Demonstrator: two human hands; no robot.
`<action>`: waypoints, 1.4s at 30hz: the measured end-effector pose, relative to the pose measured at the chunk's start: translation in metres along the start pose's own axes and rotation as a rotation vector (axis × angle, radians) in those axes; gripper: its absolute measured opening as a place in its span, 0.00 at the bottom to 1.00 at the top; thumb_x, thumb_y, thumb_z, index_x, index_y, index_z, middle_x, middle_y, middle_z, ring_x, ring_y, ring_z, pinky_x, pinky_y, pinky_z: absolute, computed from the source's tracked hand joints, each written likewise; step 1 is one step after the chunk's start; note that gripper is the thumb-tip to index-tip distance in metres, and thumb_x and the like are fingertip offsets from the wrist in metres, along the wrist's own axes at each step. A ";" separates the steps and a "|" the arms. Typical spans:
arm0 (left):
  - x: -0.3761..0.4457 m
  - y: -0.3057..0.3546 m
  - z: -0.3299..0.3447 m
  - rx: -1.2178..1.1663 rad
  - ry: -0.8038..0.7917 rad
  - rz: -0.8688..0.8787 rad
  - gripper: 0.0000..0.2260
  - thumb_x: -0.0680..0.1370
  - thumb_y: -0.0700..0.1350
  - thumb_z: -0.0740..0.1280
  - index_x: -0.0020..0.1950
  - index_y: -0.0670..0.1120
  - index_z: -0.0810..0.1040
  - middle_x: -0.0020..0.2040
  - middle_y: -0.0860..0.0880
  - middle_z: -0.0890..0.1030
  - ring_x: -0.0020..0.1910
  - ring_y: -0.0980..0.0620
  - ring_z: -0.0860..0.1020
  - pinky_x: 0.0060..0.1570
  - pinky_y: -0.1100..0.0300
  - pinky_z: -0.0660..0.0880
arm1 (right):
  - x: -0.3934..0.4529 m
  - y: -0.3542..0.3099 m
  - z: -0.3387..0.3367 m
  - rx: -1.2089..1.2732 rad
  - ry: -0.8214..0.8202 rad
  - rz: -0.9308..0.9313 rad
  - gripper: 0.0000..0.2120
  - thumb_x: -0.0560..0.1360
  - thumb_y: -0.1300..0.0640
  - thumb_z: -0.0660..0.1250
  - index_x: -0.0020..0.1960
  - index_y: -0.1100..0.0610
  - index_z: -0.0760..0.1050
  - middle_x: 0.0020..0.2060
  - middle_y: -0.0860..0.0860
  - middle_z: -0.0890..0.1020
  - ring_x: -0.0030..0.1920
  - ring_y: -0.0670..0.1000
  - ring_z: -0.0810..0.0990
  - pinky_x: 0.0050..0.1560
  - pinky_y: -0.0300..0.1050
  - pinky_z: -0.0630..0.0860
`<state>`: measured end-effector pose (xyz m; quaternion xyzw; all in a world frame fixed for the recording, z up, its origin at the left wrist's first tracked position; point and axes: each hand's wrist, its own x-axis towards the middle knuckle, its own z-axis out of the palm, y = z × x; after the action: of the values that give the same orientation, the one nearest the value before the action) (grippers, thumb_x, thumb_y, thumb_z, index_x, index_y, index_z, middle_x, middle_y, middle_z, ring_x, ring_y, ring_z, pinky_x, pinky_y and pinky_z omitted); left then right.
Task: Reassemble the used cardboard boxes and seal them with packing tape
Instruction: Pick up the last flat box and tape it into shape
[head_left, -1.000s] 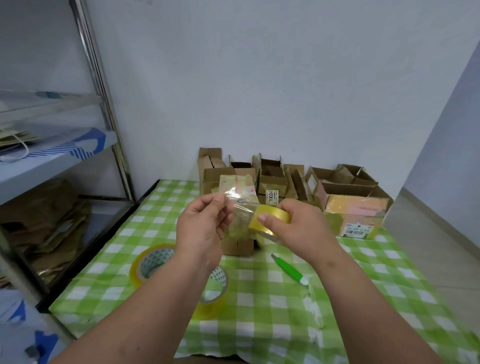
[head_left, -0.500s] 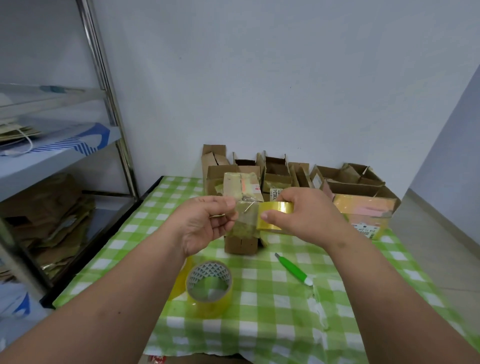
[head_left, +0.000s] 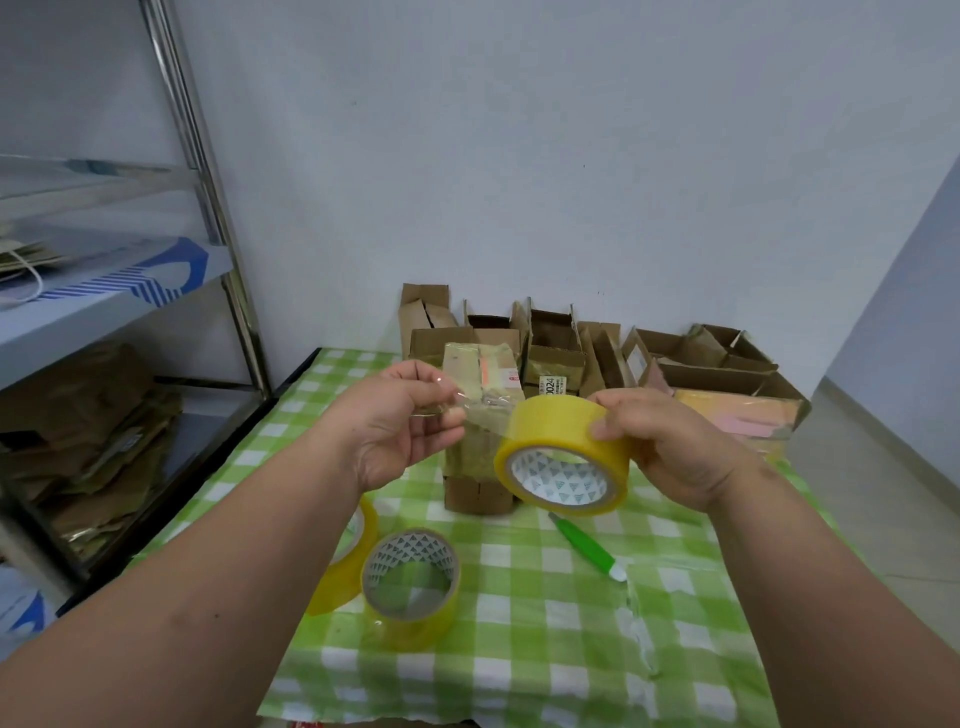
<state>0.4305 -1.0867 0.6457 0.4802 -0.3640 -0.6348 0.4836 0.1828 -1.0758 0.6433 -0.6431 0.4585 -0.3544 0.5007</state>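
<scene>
A single wide-angle view is taken from head height, faced forward and down. The hands (head_left: 524, 436) are seen close, both forearms entering from the bottom corners. The desk (head_left: 540, 623) is seen beneath, a wall behind, a shelf (head_left: 104, 291) at left.

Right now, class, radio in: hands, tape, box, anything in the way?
Right hand grips tape roll; left hand pinches its free end. Box upright behind, untaped. Knife, spare rolls nearby.
</scene>
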 end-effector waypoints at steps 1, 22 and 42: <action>0.002 0.002 0.000 -0.003 0.001 0.011 0.08 0.80 0.35 0.65 0.42 0.44 0.75 0.34 0.46 0.82 0.28 0.52 0.80 0.29 0.59 0.80 | 0.000 0.002 -0.003 0.042 -0.007 -0.005 0.17 0.57 0.53 0.71 0.37 0.65 0.74 0.32 0.55 0.73 0.37 0.53 0.72 0.41 0.47 0.65; 0.055 -0.021 -0.017 -0.048 0.364 0.060 0.07 0.77 0.34 0.69 0.41 0.40 0.74 0.33 0.44 0.78 0.29 0.49 0.82 0.26 0.59 0.78 | 0.062 0.012 -0.032 -0.492 0.330 0.035 0.20 0.74 0.45 0.71 0.42 0.64 0.79 0.35 0.53 0.77 0.37 0.51 0.75 0.39 0.46 0.67; 0.062 -0.050 -0.015 0.449 0.459 0.164 0.06 0.78 0.41 0.68 0.43 0.46 0.73 0.39 0.49 0.75 0.34 0.51 0.69 0.32 0.59 0.66 | 0.082 0.028 0.009 -0.664 0.263 0.088 0.11 0.74 0.43 0.69 0.45 0.47 0.71 0.46 0.45 0.78 0.53 0.51 0.71 0.56 0.48 0.56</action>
<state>0.4275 -1.1327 0.5794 0.6745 -0.4139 -0.3727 0.4845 0.2112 -1.1523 0.6134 -0.6993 0.6364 -0.2440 0.2157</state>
